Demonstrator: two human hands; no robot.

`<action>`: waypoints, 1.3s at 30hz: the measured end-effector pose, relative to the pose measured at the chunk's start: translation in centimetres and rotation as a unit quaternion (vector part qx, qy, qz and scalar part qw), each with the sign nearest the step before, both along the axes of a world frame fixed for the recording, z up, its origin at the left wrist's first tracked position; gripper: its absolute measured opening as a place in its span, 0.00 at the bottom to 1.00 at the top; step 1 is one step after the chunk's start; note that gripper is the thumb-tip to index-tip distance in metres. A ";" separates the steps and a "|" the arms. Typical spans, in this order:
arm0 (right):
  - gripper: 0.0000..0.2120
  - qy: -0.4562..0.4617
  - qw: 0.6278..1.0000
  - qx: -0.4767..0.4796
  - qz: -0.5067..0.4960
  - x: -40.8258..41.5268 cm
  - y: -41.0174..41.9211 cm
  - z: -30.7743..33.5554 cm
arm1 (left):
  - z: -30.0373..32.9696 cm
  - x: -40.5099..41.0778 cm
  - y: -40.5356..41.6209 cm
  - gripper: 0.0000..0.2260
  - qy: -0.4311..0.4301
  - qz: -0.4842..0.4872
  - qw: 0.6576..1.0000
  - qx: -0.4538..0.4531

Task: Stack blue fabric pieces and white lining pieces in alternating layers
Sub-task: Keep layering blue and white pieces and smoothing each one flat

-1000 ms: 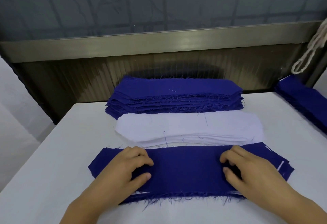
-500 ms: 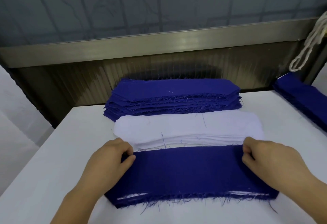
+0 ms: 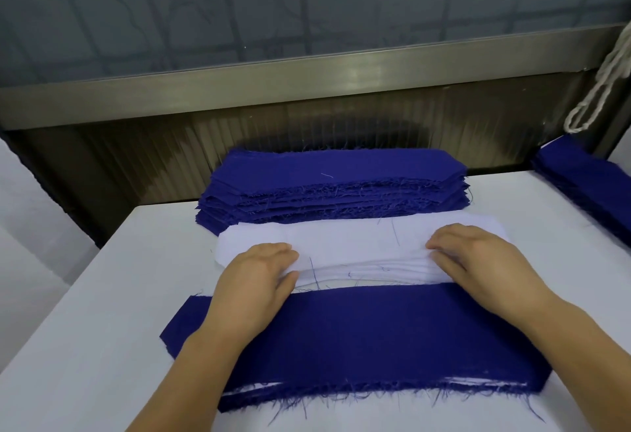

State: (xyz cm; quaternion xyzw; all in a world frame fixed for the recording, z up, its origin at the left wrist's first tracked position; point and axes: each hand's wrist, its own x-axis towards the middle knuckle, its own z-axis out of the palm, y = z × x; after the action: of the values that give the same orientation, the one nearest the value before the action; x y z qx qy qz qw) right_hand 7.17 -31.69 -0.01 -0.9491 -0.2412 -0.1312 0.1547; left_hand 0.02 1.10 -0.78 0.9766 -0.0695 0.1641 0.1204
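I see the mixed stack (image 3: pixel 358 339) at 6 o'clock topped with blue, white edges peeking beneath, so several layers are done. My left hand (image 3: pixel 254 281) and right hand (image 3: pixel 478 261) pinch the top sheet of the white pile (image 3: pixel 358 244) at 12 o'clock; the blue pile (image 3: pixel 334 175) behind remains thick, much left.

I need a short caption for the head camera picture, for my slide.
Both hands, left hand and right hand, reach onto the white lining pile.
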 end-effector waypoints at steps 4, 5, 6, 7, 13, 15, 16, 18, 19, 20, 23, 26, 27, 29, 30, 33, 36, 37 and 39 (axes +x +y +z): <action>0.03 -0.068 0.998 0.012 0.011 0.0 0.2 -0.3 | 0.3 -0.2 -0.2 0.07 -0.064 -0.010 0.998 0.013; 0.03 -0.073 0.997 0.011 0.009 0.1 0.4 -0.3 | 0.3 -0.3 -0.2 0.05 -0.079 -0.015 0.997 0.018; 0.03 -0.075 0.997 0.014 0.005 0.2 0.5 -0.4 | 0.4 -0.3 -0.3 0.04 -0.088 -0.017 0.996 0.021; 0.04 -0.080 0.997 0.020 -0.001 0.3 0.5 -0.5 | 0.4 -0.3 -0.4 0.03 -0.089 -0.017 0.996 0.020; 0.12 -0.078 0.994 0.066 -0.029 0.4 0.9 -0.6 | 0.5 0.0 -0.7 0.05 -0.078 0.011 0.997 -0.009; 0.13 -0.068 0.994 0.082 -0.032 0.3 0.8 -0.5 | 0.2 0.2 -0.7 0.06 -0.064 0.020 0.997 -0.030; 0.12 -0.064 0.994 0.088 -0.030 0.3 0.7 -0.5 | 0.1 0.3 -0.7 0.10 -0.055 0.021 0.998 -0.032; 0.10 -0.056 0.993 0.101 -0.015 0.1 0.6 -0.4 | -0.2 0.4 -0.8 0.18 -0.035 0.006 0.999 -0.017; 0.08 -0.055 0.993 0.109 -0.002 0.0 0.5 -0.4 | -0.2 0.5 -0.8 0.19 -0.030 -0.001 0.999 -0.012; 0.06 -0.057 0.991 0.118 0.011 -0.2 0.5 -0.3 | -0.2 0.5 -0.9 0.18 -0.028 -0.005 1.000 -0.009; 0.06 -0.074 0.988 0.132 0.017 -0.5 0.5 -0.2 | -0.1 0.6 -0.8 0.12 -0.044 -0.007 0.999 -0.013; 0.09 -0.076 0.988 0.133 -0.001 -0.7 0.5 -0.1 | -0.1 0.5 -0.9 0.07 -0.069 -0.026 0.997 -0.010; 0.09 -0.074 0.988 0.132 -0.005 -0.8 0.6 0.0 | 0.0 0.4 -1.0 0.06 -0.077 -0.035 0.996 -0.008; 0.10 -0.076 0.989 0.127 -0.006 -1.0 0.7 0.1 | 0.2 0.2 -1.1 0.05 -0.075 -0.043 0.996 -0.019; 0.10 -0.077 0.989 0.124 -0.008 -1.1 0.7 0.1 | 0.3 0.2 -1.1 0.05 -0.070 -0.042 0.996 -0.028; 0.10 -0.088 0.989 0.118 -0.014 -1.4 0.6 0.4 | 0.5 -0.3 -1.0 0.04 -0.068 -0.036 0.995 -0.057; 0.06 -0.133 0.984 0.117 0.006 -2.1 0.4 1.3 | 1.1 -1.0 -0.6 0.06 -0.076 -0.015 0.995 -0.070; 0.03 -0.152 0.981 0.116 0.018 -2.4 0.3 1.8 | 1.4 -1.2 -0.4 0.08 -0.082 -0.004 0.994 -0.069; 0.04 -0.159 0.980 0.117 0.036 -3.1 0.1 2.7 | 2.2 -1.8 0.0 0.10 -0.093 0.019 0.992 -0.078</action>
State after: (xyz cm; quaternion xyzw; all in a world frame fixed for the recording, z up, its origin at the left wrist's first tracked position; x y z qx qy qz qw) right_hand 4.10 -31.55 2.69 -0.8823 -0.2792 -0.3022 0.2287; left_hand -1.80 1.07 1.46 0.9459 -0.0492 0.2612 0.1860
